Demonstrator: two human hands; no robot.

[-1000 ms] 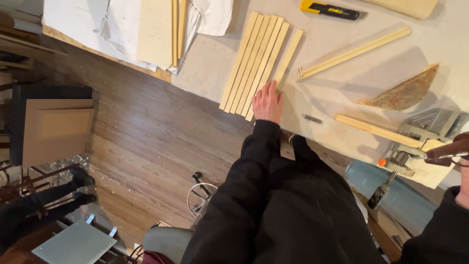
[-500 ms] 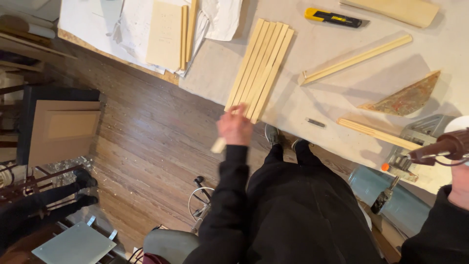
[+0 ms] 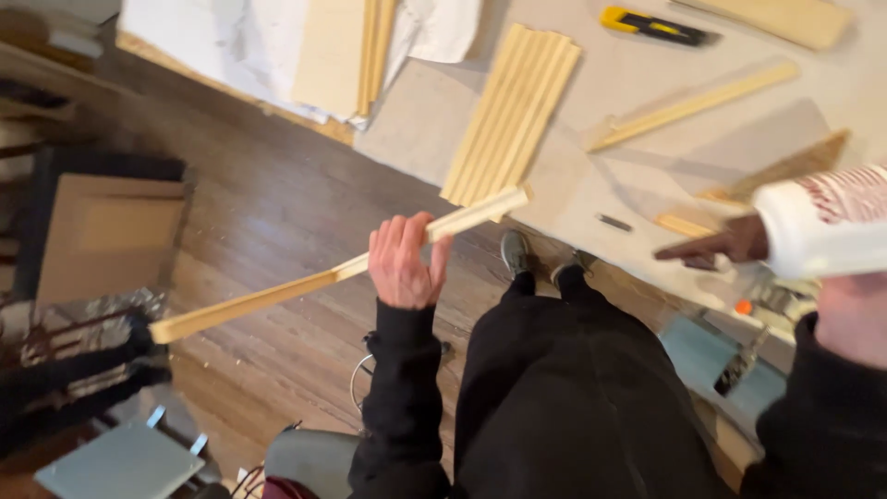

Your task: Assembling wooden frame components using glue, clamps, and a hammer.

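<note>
Pale grey worktop (image 3: 647, 157) across the upper right, above a dark wood plank floor (image 3: 268, 212). On the worktop: row of light wooden slats (image 3: 511, 115) laid side by side, 1 loose slat (image 3: 693, 106) at 2 o'clock from them, yellow utility knife (image 3: 651, 25) at 1 o'clock near the top edge. White sheets (image 3: 231, 46) and a flat board at 11 o'clock. Brown cardboard panel (image 3: 111, 236) on the floor at 9 o'clock.

Left hand (image 3: 405, 263) closed around a long wooden strip (image 3: 342, 271), gripped near its middle, held in the air off the worktop edge, slanting from 8 o'clock up to 2 o'clock. Right hand (image 3: 855, 310) wrapped around a white glue bottle (image 3: 822, 231) with a dark brown nozzle pointing to 9 o'clock, well apart from the strip.
</note>
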